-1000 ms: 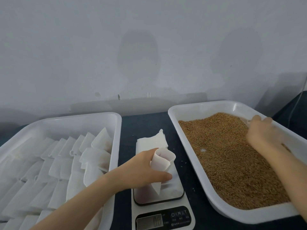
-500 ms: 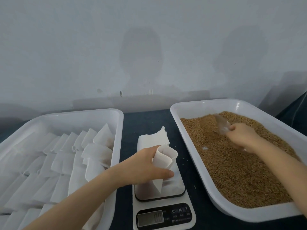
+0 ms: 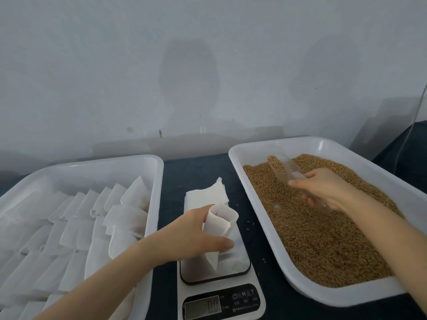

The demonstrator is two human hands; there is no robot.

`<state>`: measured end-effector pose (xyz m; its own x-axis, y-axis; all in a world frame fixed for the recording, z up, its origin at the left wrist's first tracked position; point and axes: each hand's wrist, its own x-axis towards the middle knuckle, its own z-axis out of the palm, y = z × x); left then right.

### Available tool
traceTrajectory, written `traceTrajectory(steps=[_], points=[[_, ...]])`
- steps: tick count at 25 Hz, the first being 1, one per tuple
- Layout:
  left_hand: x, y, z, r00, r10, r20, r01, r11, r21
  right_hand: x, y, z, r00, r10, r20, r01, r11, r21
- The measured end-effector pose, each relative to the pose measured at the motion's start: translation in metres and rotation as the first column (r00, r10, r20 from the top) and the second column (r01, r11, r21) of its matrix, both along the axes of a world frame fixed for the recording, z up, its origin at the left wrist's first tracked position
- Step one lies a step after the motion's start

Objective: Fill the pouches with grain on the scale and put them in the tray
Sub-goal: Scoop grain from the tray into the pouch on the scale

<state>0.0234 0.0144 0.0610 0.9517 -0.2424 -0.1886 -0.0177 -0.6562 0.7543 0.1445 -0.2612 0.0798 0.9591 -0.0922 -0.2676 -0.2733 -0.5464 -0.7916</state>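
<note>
1. The pouch (image 3: pixel 221 225) stands open-mouthed on the scale (image 3: pixel 221 294). The left hand (image 3: pixel 191 232) wraps its side, the grip clamped on thin white material.
2. It looks light, limp and easy to crush. Hold the upper side gently so the mouth gapes.
3. The right hand (image 3: pixel 328 190) has its grip clamped on a clear scoop (image 3: pixel 284 168), loaded, over the grain (image 3: pixel 323 239) in the right tray (image 3: pixel 300 282).
4. Once filled, it will likely be bottom-heavy. Pinch the top edge to carry it to the left tray (image 3: pixel 157 181).
</note>
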Motion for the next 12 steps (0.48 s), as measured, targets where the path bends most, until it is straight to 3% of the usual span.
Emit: traceTrajectory(steps=[7, 12], points=[[0.001, 0.002, -0.001, 0.996, 0.08, 0.047, -0.079, 0.997, -0.023, -0.012, 0.007, 0.006, 0.933, 0.183, 0.309, -0.048, 0.916, -0.398], [0.0, 0.001, 0.003, 0.985, 0.157, 0.077, -0.148, 0.983, -0.111, -0.023, 0.013, 0.021, 0.828, 0.32, 0.46, -0.028, 0.843, -0.536]])
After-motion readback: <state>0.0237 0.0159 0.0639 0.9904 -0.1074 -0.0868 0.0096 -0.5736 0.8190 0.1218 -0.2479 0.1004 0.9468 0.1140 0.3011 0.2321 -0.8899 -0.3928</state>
